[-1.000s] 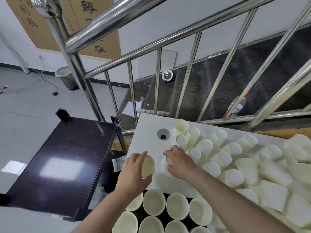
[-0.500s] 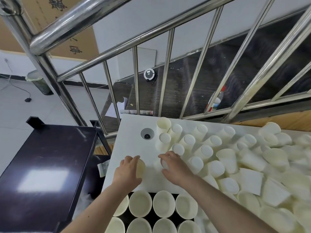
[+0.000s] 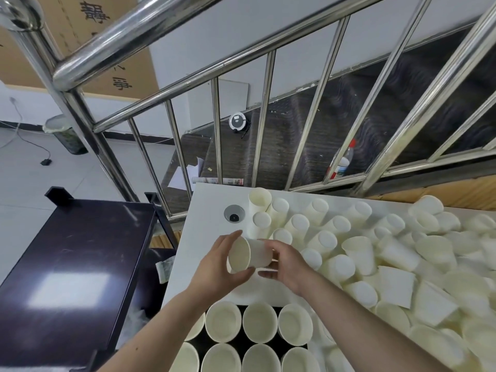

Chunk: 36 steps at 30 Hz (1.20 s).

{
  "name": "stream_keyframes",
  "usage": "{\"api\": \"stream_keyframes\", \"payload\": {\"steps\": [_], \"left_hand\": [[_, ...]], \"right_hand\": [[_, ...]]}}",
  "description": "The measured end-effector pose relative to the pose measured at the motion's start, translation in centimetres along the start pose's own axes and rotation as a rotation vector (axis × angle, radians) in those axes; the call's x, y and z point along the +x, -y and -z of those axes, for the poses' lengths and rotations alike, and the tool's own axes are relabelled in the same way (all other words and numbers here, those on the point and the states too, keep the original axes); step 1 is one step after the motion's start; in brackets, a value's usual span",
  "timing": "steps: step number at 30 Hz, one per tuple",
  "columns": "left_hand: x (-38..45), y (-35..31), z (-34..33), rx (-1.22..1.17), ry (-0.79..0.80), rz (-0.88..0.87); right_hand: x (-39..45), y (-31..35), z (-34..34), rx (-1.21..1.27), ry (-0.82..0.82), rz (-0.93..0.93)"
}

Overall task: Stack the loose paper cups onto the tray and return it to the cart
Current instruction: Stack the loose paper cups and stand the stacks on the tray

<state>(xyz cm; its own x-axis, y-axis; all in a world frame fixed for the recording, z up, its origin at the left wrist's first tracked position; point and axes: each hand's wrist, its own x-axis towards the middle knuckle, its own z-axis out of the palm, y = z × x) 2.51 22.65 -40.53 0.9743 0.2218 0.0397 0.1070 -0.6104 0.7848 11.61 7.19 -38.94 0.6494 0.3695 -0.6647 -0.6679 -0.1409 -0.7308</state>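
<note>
My left hand (image 3: 214,267) grips a cream paper cup (image 3: 248,255) held on its side above the white table (image 3: 204,237), its mouth facing me. My right hand (image 3: 288,267) holds the cup's base end from the right. Several loose paper cups (image 3: 357,253) lie and stand scattered over the table to the right. At the bottom, upright cups (image 3: 259,323) stand in rows on a black tray (image 3: 240,342). The dark cart (image 3: 72,269) stands to the left of the table.
A steel stair railing (image 3: 214,76) rises behind the table. A grommet hole (image 3: 234,214) is set in the table near its far left corner. Beyond the rails are dark stairs, a plastic bottle (image 3: 342,162) and a bin (image 3: 64,132) on the floor.
Both hands have lifted off the table and come together. The cup in my left hand is now turned on its side, with my right hand at its base. The view shifted slightly.
</note>
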Motion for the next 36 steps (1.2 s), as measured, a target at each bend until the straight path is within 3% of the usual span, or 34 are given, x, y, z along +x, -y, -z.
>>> {"api": "stream_keyframes", "payload": {"steps": [3,6,12,16,23,28,31,36], "left_hand": [[0.1,0.0,0.0,0.112,-0.012,-0.053],[0.3,0.0,-0.3,0.221,0.017,-0.082],[0.4,-0.2,-1.3,0.364,0.057,-0.082],[0.1,0.5,-1.0,0.487,0.117,0.006],[-0.1,2.1,-0.2,0.578,0.187,0.166],[-0.2,2.5,-0.4,0.562,0.236,0.256],[-0.3,2.6,-0.5,0.536,0.229,0.269],[-0.5,2.5,-0.4,0.488,0.192,0.245]], "right_hand": [[0.2,-0.9,0.0,-0.479,-0.201,0.352],[-0.2,-1.1,-0.3,-0.669,-0.183,0.553],[0.0,-1.3,-0.3,-0.789,-0.143,0.470],[1.1,-1.8,1.1,-0.896,-0.226,0.376],[3.1,-3.2,2.7,-1.071,-0.232,0.268],[2.3,-3.3,2.4,-1.330,-0.233,0.362],[1.7,-3.2,1.8,-1.438,-0.146,0.466],[1.9,-3.3,1.0,-1.523,-0.068,0.441]]}}
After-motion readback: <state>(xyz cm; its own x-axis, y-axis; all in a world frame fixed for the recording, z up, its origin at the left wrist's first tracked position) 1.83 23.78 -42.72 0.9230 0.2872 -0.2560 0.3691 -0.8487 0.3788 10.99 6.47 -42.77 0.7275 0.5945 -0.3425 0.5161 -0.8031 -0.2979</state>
